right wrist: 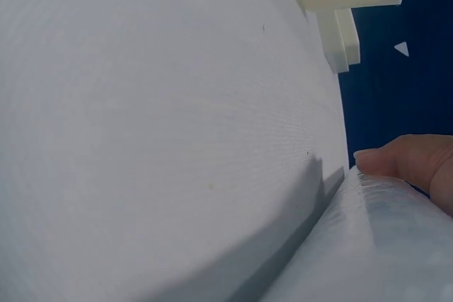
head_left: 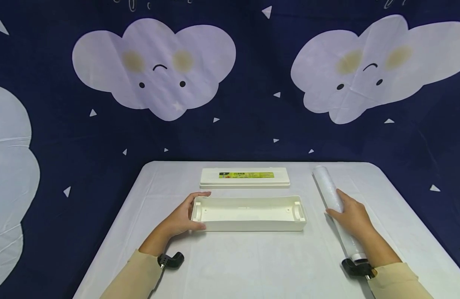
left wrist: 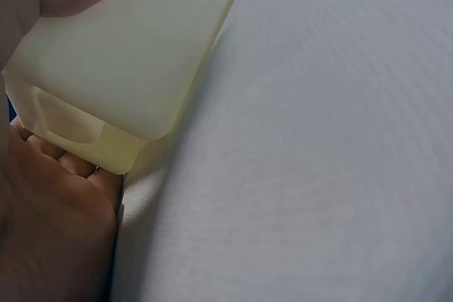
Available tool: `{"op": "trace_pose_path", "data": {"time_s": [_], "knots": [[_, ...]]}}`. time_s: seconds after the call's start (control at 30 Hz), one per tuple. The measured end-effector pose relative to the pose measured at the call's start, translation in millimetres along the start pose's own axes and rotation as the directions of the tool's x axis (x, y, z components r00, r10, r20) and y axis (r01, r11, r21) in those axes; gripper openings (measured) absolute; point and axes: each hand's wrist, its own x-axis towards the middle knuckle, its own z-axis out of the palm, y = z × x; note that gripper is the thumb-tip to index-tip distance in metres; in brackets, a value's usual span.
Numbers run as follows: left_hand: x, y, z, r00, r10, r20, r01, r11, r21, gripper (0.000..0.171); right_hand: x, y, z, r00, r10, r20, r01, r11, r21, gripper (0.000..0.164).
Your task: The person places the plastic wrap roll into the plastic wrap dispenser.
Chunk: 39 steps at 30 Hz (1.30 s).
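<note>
An open, cream-white long box (head_left: 252, 226) lies lengthwise across the middle of the table, its hollow facing up. My left hand (head_left: 179, 216) grips its left end, thumb on the front wall and fingers round the back corner. The left wrist view shows the thumb flat on the wall of the box (left wrist: 134, 76) and the palm (left wrist: 56, 217) by its end. On the right, my right hand (head_left: 353, 214) holds a roll of clear plastic wrap (head_left: 327, 187) around its middle. The roll lies slanted, its near end by the wrist. In the right wrist view, the thumb (right wrist: 410, 157) rests on the shiny film.
Behind the box lies a matching white lid (head_left: 282, 176) with a yellow-green label (head_left: 246, 175). A white cloth covers the table (head_left: 252, 265). Beyond its far edge hangs a dark blue curtain (head_left: 252, 137) printed with clouds. Black wrist cameras (head_left: 171, 261) sit at both cuffs.
</note>
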Motion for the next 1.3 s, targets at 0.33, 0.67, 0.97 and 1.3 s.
{"op": "trace_pose_path", "data": {"time_s": [0.33, 0.67, 0.97, 1.3], "knots": [[-0.4, -1.7, 0.0, 0.999, -0.031, -0.012, 0.031, 0.999, 0.005, 0.104, 0.3, 1.1, 0.7, 1.000, 0.006, -0.003, -0.006, 1.000, -0.004, 0.085], [-0.8, -0.7, 1.2, 0.998, -0.049, -0.036, 0.050, 0.998, 0.022, 0.102, 0.4, 1.0, 0.4, 1.000, -0.009, -0.012, 0.009, 1.000, 0.002, 0.084], [-0.7, 3.3, 1.7, 0.996, -0.068, -0.052, 0.070, 0.996, 0.053, 0.103, 2.3, 1.8, -0.8, 1.000, 0.015, 0.009, -0.015, 1.000, 0.018, 0.085], [-1.0, 1.9, 1.3, 0.998, -0.056, -0.036, 0.058, 0.998, 0.032, 0.103, 1.0, 4.1, 0.2, 1.000, 0.010, -0.009, -0.010, 1.000, 0.019, 0.082]]}}
